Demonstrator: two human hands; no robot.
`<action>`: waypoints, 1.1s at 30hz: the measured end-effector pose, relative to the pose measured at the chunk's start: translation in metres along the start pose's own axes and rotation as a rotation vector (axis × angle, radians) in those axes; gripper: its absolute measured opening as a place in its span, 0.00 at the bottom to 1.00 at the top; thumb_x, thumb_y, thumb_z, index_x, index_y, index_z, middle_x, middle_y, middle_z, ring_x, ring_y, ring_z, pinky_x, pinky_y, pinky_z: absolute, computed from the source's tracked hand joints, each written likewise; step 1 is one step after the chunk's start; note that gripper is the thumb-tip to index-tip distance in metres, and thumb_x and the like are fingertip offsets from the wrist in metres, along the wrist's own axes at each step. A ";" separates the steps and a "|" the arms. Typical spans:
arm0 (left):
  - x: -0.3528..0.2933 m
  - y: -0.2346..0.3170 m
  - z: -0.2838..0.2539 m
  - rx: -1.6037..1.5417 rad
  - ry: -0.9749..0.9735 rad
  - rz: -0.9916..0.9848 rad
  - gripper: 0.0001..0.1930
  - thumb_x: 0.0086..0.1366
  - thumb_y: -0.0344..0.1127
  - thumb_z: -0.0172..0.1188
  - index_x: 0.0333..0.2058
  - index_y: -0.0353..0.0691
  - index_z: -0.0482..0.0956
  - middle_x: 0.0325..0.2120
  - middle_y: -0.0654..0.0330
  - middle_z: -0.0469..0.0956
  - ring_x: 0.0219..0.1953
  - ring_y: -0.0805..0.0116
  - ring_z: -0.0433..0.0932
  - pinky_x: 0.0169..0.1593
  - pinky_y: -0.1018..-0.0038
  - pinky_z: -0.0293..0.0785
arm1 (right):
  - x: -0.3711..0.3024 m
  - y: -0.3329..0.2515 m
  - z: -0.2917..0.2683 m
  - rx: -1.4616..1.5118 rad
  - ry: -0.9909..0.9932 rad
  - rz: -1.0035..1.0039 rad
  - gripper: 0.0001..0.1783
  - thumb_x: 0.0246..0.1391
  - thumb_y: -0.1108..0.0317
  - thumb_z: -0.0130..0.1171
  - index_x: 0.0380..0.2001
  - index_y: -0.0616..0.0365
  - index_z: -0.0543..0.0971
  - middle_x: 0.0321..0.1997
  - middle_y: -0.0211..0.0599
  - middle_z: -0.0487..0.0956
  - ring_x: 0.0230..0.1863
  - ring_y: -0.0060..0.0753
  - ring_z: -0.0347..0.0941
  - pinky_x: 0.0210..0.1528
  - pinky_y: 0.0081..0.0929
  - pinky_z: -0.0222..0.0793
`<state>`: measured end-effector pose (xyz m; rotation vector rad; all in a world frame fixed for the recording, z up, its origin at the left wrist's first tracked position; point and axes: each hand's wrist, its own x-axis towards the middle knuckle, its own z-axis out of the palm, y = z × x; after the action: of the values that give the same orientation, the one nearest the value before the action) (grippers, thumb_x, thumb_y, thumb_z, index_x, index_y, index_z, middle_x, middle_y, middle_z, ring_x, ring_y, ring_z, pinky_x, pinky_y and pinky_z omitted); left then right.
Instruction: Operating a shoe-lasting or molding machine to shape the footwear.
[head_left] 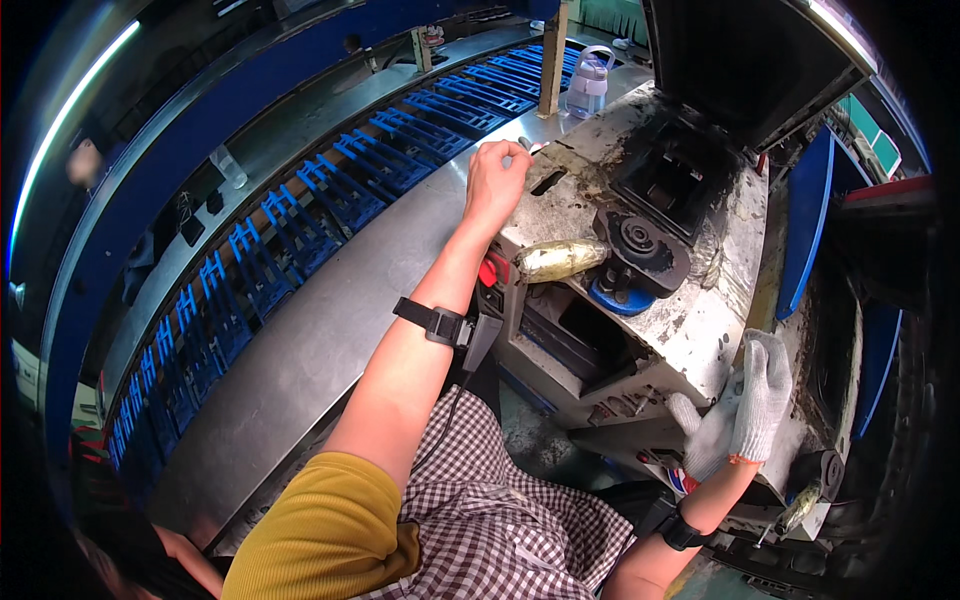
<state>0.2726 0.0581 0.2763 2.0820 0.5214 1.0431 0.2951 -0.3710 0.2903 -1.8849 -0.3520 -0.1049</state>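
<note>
Forward, bare left hand (497,178), grip pinched together, contents unclear; lower, gloved right hand (760,400), grip impossible to judge.

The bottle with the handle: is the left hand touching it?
Apart: the head view plainly shows metal tabletop between the left hand and the bottle.

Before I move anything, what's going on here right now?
The person's bare left hand is by the left edge of a stained metal machine, fingertips pinched; whether they hold anything is unclear. The right hand, in a white glove, is at the machine's near right side. Neither hand touches the yellowish wrapped handle. A blue-slatted conveyor runs along the left.
</note>
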 end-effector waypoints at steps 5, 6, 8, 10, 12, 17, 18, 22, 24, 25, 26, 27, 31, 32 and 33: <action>-0.001 0.001 0.001 -0.021 0.008 0.003 0.11 0.59 0.39 0.57 0.27 0.38 0.82 0.39 0.48 0.79 0.49 0.50 0.72 0.56 0.63 0.65 | -0.001 -0.001 0.000 -0.018 0.014 -0.027 0.10 0.63 0.71 0.54 0.43 0.65 0.78 0.37 0.29 0.77 0.36 0.18 0.67 0.42 0.18 0.65; -0.001 0.000 0.001 -0.015 0.014 0.007 0.11 0.59 0.39 0.57 0.27 0.38 0.82 0.39 0.48 0.79 0.49 0.50 0.72 0.56 0.63 0.65 | 0.000 -0.001 0.000 -0.019 0.014 -0.035 0.10 0.63 0.71 0.54 0.43 0.65 0.78 0.37 0.29 0.77 0.35 0.18 0.67 0.41 0.18 0.65; 0.000 -0.001 0.002 -0.020 0.026 0.003 0.12 0.59 0.39 0.57 0.26 0.37 0.81 0.38 0.48 0.79 0.48 0.50 0.73 0.55 0.63 0.66 | 0.000 -0.001 -0.001 0.000 0.006 0.015 0.10 0.63 0.71 0.54 0.43 0.65 0.78 0.37 0.29 0.76 0.35 0.18 0.67 0.41 0.18 0.65; -0.001 0.000 0.001 -0.016 0.029 -0.005 0.13 0.59 0.39 0.56 0.25 0.35 0.81 0.37 0.48 0.79 0.46 0.53 0.74 0.53 0.65 0.67 | -0.001 -0.003 -0.001 0.012 0.003 0.044 0.10 0.63 0.71 0.54 0.43 0.65 0.78 0.36 0.29 0.76 0.35 0.17 0.67 0.41 0.17 0.65; -0.001 0.004 0.000 -0.001 0.024 -0.018 0.15 0.59 0.39 0.55 0.24 0.31 0.80 0.36 0.50 0.80 0.45 0.58 0.76 0.51 0.69 0.68 | -0.002 -0.006 -0.001 0.016 0.005 0.051 0.10 0.63 0.71 0.54 0.43 0.65 0.78 0.36 0.29 0.76 0.35 0.17 0.67 0.41 0.17 0.65; 0.000 0.006 -0.001 -0.043 -0.004 0.002 0.13 0.60 0.39 0.56 0.24 0.34 0.81 0.35 0.47 0.80 0.45 0.54 0.76 0.52 0.65 0.68 | -0.001 -0.004 0.000 -0.005 0.015 0.031 0.10 0.63 0.70 0.54 0.43 0.65 0.78 0.36 0.30 0.76 0.35 0.18 0.67 0.41 0.18 0.65; 0.000 0.005 -0.002 -0.060 -0.014 0.006 0.13 0.60 0.38 0.56 0.25 0.35 0.82 0.35 0.46 0.80 0.45 0.51 0.76 0.53 0.63 0.68 | -0.001 -0.004 0.000 -0.001 0.016 0.027 0.10 0.63 0.70 0.54 0.43 0.65 0.78 0.36 0.30 0.76 0.35 0.18 0.68 0.41 0.18 0.65; -0.002 0.007 0.000 -0.041 0.029 -0.002 0.12 0.60 0.37 0.55 0.27 0.37 0.83 0.36 0.47 0.80 0.47 0.51 0.75 0.54 0.63 0.67 | 0.000 -0.003 -0.002 -0.031 0.008 0.015 0.11 0.63 0.70 0.54 0.43 0.65 0.78 0.37 0.31 0.77 0.36 0.19 0.68 0.43 0.19 0.66; -0.002 0.007 0.000 -0.044 0.019 -0.010 0.12 0.61 0.37 0.54 0.27 0.37 0.83 0.37 0.47 0.80 0.48 0.51 0.74 0.55 0.63 0.67 | 0.002 0.003 -0.003 -0.047 0.014 0.016 0.11 0.63 0.70 0.54 0.43 0.65 0.78 0.37 0.31 0.77 0.36 0.20 0.69 0.43 0.19 0.66; -0.002 0.006 0.000 -0.036 0.014 -0.013 0.12 0.61 0.37 0.54 0.27 0.38 0.83 0.37 0.47 0.80 0.48 0.50 0.74 0.55 0.63 0.67 | 0.002 0.002 -0.004 -0.041 0.012 0.037 0.11 0.63 0.70 0.54 0.43 0.65 0.78 0.37 0.31 0.77 0.37 0.20 0.69 0.43 0.19 0.66; -0.001 0.006 0.000 -0.028 0.010 -0.015 0.12 0.61 0.37 0.54 0.27 0.38 0.83 0.37 0.47 0.80 0.48 0.50 0.74 0.55 0.63 0.66 | 0.001 -0.001 -0.004 -0.035 0.009 0.057 0.11 0.63 0.70 0.54 0.43 0.65 0.78 0.37 0.31 0.77 0.37 0.20 0.69 0.43 0.19 0.66; -0.001 0.005 0.000 -0.020 0.005 -0.017 0.12 0.61 0.37 0.53 0.28 0.38 0.83 0.38 0.47 0.79 0.49 0.50 0.73 0.56 0.63 0.66 | 0.001 -0.002 -0.004 -0.029 0.007 0.077 0.11 0.63 0.70 0.54 0.43 0.65 0.78 0.37 0.31 0.77 0.37 0.20 0.69 0.44 0.19 0.66; -0.002 0.005 -0.001 -0.018 -0.001 -0.034 0.12 0.62 0.38 0.53 0.28 0.37 0.81 0.37 0.48 0.79 0.49 0.50 0.72 0.56 0.62 0.66 | 0.001 -0.002 -0.002 0.003 0.008 0.029 0.11 0.63 0.70 0.54 0.43 0.65 0.78 0.37 0.30 0.77 0.37 0.19 0.68 0.43 0.18 0.66; -0.002 0.006 -0.001 -0.014 0.003 -0.037 0.12 0.62 0.38 0.52 0.28 0.37 0.81 0.37 0.48 0.79 0.48 0.50 0.73 0.55 0.62 0.66 | 0.001 -0.003 -0.001 0.001 0.004 0.030 0.11 0.63 0.70 0.54 0.43 0.65 0.78 0.37 0.30 0.77 0.36 0.18 0.68 0.43 0.18 0.65; -0.003 0.006 -0.002 -0.009 0.008 -0.039 0.12 0.62 0.38 0.52 0.28 0.37 0.81 0.37 0.48 0.79 0.48 0.50 0.73 0.55 0.62 0.66 | 0.001 -0.003 -0.001 -0.002 0.000 0.031 0.11 0.63 0.70 0.54 0.43 0.65 0.78 0.37 0.30 0.77 0.36 0.18 0.68 0.43 0.18 0.65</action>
<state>0.2693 0.0532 0.2805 2.0523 0.5582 1.0292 0.2958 -0.3708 0.2936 -1.8910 -0.3227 -0.0846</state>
